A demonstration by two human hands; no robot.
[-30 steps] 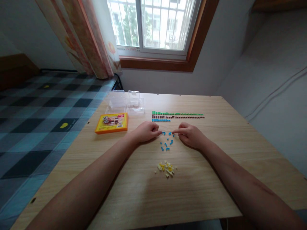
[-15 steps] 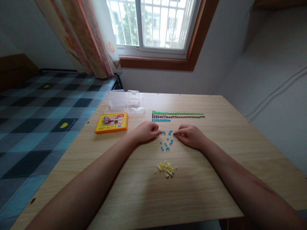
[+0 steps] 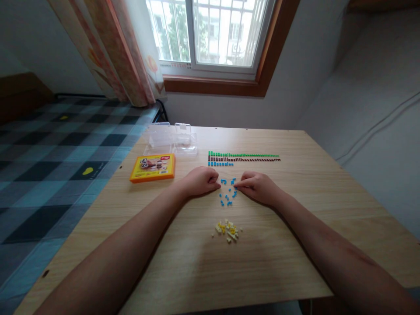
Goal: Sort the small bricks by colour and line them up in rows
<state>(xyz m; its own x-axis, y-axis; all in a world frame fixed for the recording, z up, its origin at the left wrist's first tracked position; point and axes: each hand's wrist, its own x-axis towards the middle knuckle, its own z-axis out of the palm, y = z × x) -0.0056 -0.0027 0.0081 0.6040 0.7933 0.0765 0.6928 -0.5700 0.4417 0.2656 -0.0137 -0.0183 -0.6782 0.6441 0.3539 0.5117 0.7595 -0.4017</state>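
Observation:
Small blue building bricks (image 3: 226, 197) lie loosely scattered between my two hands. My left hand (image 3: 204, 180) rests on the table to their left, fingers curled in, its lowest fingertip just beside the upper bricks; whether it holds anything is hidden. From the right, my right hand (image 3: 256, 185) reaches in with thumb and fingers drawn together, their tips at a tiny blue brick (image 3: 235, 188). Beyond the hands run a green row (image 3: 244, 155), a dark brown row (image 3: 244, 159) and a shorter blue row (image 3: 220, 164) of bricks.
Nearer me lies a pile of cream and yellow bricks (image 3: 229, 231). A yellow-orange box (image 3: 152, 168) and open clear plastic cases (image 3: 172, 140) stand at the back left of the wooden table (image 3: 278, 271). A bed (image 3: 65, 175) adjoins on the left.
My right hand has shifted slightly left, the tiny blue brick moving with its fingertips. My left hand's fingertip has dropped a little toward me, away from the top blue bricks.

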